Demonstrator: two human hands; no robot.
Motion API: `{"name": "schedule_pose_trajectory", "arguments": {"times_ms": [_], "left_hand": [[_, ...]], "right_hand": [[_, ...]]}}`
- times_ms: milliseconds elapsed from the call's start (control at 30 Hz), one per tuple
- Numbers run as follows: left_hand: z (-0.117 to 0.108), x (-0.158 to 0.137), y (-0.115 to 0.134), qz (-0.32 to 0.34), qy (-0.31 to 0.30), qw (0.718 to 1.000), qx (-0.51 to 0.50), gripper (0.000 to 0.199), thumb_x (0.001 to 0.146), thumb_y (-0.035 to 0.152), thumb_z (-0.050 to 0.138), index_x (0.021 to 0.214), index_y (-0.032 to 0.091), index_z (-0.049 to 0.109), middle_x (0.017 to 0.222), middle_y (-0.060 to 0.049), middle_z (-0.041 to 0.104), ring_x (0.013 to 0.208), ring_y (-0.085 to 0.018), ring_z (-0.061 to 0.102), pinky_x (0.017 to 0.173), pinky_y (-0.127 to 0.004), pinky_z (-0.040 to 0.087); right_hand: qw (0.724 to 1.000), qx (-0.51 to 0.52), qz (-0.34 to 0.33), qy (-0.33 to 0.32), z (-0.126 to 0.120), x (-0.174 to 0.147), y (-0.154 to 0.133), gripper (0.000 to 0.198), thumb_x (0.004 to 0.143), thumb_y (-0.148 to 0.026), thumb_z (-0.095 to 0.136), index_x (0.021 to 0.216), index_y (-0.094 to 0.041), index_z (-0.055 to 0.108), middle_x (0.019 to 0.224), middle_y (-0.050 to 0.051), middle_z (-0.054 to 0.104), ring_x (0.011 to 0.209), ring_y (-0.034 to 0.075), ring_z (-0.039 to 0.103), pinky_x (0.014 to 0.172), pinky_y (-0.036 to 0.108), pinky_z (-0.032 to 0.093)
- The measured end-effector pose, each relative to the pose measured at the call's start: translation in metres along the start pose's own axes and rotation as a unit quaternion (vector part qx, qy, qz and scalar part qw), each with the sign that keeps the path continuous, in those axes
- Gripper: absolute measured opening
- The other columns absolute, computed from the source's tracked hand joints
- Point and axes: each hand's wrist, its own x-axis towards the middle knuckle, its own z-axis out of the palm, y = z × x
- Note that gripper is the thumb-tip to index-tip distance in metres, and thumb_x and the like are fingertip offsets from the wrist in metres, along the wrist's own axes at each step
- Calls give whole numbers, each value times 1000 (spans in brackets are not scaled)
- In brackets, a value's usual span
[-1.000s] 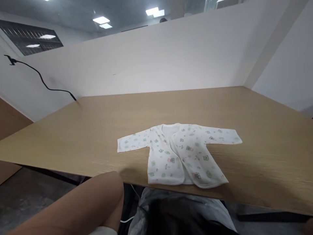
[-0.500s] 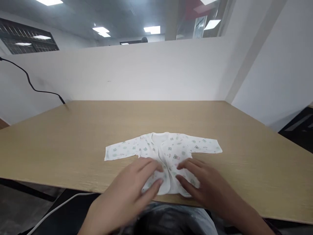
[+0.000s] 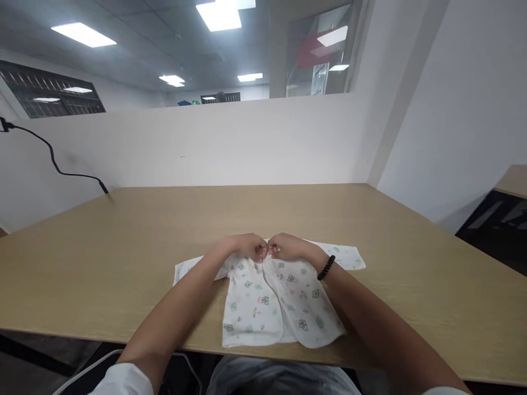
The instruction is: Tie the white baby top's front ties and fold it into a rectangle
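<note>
A small white baby shirt (image 3: 255, 310) with a print of little animals and green shapes lies front up on the table, its sleeves out to both sides. Its two front edges meet near the neck and part lower down. At the neckline my left hand (image 3: 252, 247) is closed, fingers curled on the fabric. My right hand (image 3: 285, 247), with a black coiled band on the wrist, is closed right beside it, pinching the other front edge. The neckline is mostly hidden under both hands. Whether a fastening is between the fingers cannot be seen.
The wooden table (image 3: 173, 214) meets a white partition (image 3: 230, 142) at the back and a white wall on the right. A black cable (image 3: 78, 175) hangs at the left. The shirt's hem lies near the table's front edge.
Both hands have moved from above the lower front up to the neckline and closed on the fabric there. The shirt's front panels have shifted. The camera view has tilted up a little.
</note>
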Motion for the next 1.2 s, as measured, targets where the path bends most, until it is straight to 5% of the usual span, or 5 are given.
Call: {"name": "schedule_pose_trajectory", "arguments": {"times_ms": [167,400,633,900,1200], "left_hand": [[6,-14,-15,88,27,994,-65,9,75,22,65,82,19,68,81,0,66,74,-14,58,68,-22,43],[16,-13,-19,89,159,978,-99,16,88,32,52,90,17,60,87,-2,62,77,-13,54,70,-23,45],[44,18,-30,80,257,963,-12,13,88,26,50,92,18,60,91,-5,64,87,-18,56,85,-31,46],[40,28,-34,78,280,956,-48,10,79,21,57,87,18,62,93,-5,66,91,-20,59,84,-31,47],[46,25,-37,73,309,948,-34,11,82,21,56,83,17,66,93,-7,68,89,-19,61,81,-29,47]], "right_hand": [[997,69,-13,21,4,-12,8,9,75,-12,53,76,-19,60,80,3,64,68,15,53,61,25,38],[971,218,6,95,11,-10,18,15,82,-31,55,85,-17,60,78,2,61,74,17,55,67,27,42],[984,139,40,104,23,-7,32,19,79,-33,58,87,-17,64,79,2,63,73,17,53,66,27,41],[996,51,45,54,10,7,35,14,78,-28,60,84,-17,65,85,4,67,76,19,57,67,27,39],[990,1,32,137,24,-1,28,17,77,-12,52,87,-16,65,89,8,68,79,20,57,71,28,39]]}}
